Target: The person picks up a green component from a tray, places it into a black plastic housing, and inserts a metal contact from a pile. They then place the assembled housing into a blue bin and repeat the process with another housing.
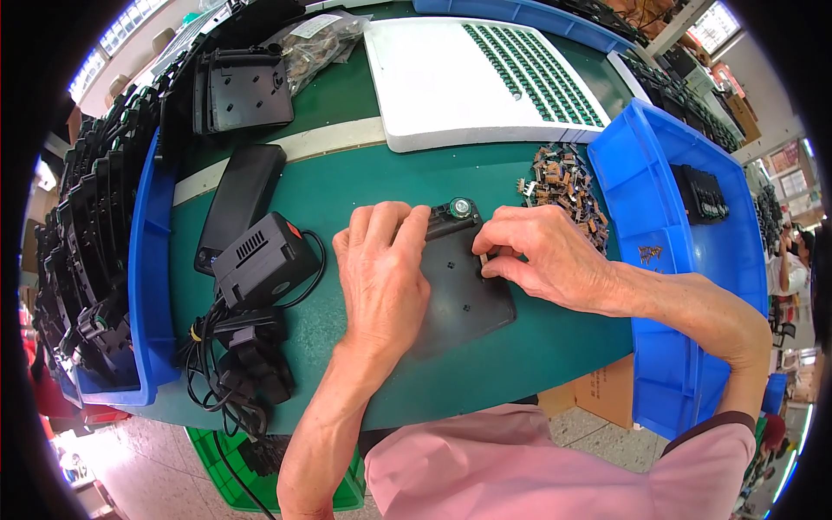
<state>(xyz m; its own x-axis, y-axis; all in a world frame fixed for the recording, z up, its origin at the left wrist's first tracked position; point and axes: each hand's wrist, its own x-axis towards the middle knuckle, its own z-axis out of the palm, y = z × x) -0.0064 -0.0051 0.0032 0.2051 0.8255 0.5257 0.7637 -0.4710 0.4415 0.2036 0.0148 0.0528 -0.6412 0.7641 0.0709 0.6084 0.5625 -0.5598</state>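
A flat black plastic panel (464, 299) lies on the green table (364, 182) in front of me, with a small round green and silver part (459, 207) at its far edge. My left hand (381, 269) rests palm down on the panel's left side, fingers reaching its far edge. My right hand (542, 251) pinches a small component at the panel's right edge. A heap of small brown components (563, 182) lies just beyond my right hand.
A white foam tray (433, 87) with rows of green parts lies at the back. A blue bin (667, 234) stands right, another blue bin (143, 277) of black panels left. A black boxy device (260, 260) with cables, a black case (238, 204) and more black panels (243, 87) lie left.
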